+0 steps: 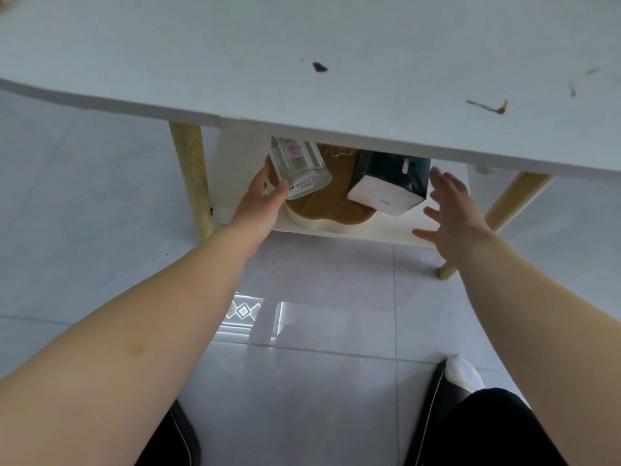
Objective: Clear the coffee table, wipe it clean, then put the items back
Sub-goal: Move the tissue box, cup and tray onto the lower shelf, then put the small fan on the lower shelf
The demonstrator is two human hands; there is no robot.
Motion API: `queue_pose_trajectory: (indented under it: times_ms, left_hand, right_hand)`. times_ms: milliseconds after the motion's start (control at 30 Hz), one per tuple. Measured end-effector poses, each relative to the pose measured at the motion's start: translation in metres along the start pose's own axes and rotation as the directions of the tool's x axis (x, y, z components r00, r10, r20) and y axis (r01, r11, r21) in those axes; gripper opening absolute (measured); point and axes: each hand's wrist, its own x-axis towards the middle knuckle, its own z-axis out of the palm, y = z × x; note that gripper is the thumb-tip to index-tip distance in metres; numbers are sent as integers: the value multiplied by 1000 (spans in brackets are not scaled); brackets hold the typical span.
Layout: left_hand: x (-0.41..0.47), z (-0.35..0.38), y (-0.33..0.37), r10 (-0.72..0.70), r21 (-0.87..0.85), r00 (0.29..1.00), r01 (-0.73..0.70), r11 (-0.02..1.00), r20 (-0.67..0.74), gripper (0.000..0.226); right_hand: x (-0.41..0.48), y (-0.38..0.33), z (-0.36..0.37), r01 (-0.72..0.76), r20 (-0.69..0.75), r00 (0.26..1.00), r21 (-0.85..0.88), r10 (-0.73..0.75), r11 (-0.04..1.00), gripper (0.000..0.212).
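A: Head view, the only one: the left hand (pixel 267 193) reaches under the table (pixel 235 55) to the lower shelf (pixel 396 227), its grip closed round the base end of a clear glass jar (pixel 299 168) that is tilted, mouth hidden beneath the table edge. The jar hangs over a brown tray (pixel 322 203) with a cream rim.

B: And the right hand (pixel 453 213)?

A: Grip wide open, fingers spread, holding nothing, just beside a dark green tissue pack (pixel 389 183) that leans on the tray.

B: The tabletop looks bare but dirty.

A: Yes, a dark stain (pixel 319 67) and a reddish smear (pixel 490 107) show, so wiping seems not yet done. I'd judge the items are being stowed below.

B: How to do that well?

A: Bring the jar level before letting go, set it flat on tray or shelf, clear of the table edge. The tissue pack looks unsteady; the free hand could brace it.

B: Arm pose?

A: Both forearms stretch forward and down, left wrist turned inward round the jar, right palm facing left toward the pack.
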Motion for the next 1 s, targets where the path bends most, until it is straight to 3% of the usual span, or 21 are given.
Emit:
queue_pose_trajectory:
  times_ms: [167,300,433,567,800,1000]
  left_hand:
    - [-48,-10,11,172,234,971,-130,963,-169,34]
    - [-111,-11,45,368,346,928,-325,880,-64,17]
    - [-163,-9,88,570,389,822,-526,757,2,13]
    - [-182,-13,127,677,502,734,-568,653,-50,29]
    - [-131,-30,171,694,697,720,-495,518,-4,43]
    - [-79,-32,176,530,765,845,-386,516,68,40]
  right_hand:
    - [-40,-6,-17,130,-118,980,-238,-161,963,45]
    - [-100,-24,-46,218,-105,958,-334,-266,917,28]
    - [-154,-42,-75,328,-44,931,-331,-362,885,14]
    - [-169,-74,-101,434,-36,876,-379,-481,817,15]
    - [-115,-154,-122,514,-103,747,-537,-657,669,27]
    - [-40,-212,-130,352,-84,774,-766,-628,537,61]
